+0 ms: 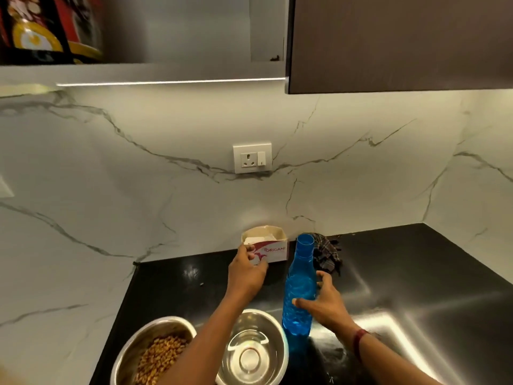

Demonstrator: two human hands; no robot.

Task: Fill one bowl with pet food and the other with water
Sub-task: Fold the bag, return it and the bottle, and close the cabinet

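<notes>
Two steel bowls sit at the counter's near edge. The left bowl [130, 354] holds brown pet food kibble. The right bowl [273, 354] is shiny inside and seems to hold clear water. A blue plastic bottle [301, 284] stands upright and uncapped just right of that bowl. My right hand [327, 304] wraps loosely around the bottle's lower body, with the thumb across its front. My left hand [247, 270] reaches over the bowls and grips the near left corner of a white tissue box [274, 250] at the wall.
The black counter [416, 273] runs right into a corner between marble walls. A dark checked cloth [327, 254] lies behind the bottle. A wall socket [252, 158] sits above the box. A dark cabinet [402, 43] hangs overhead on the right.
</notes>
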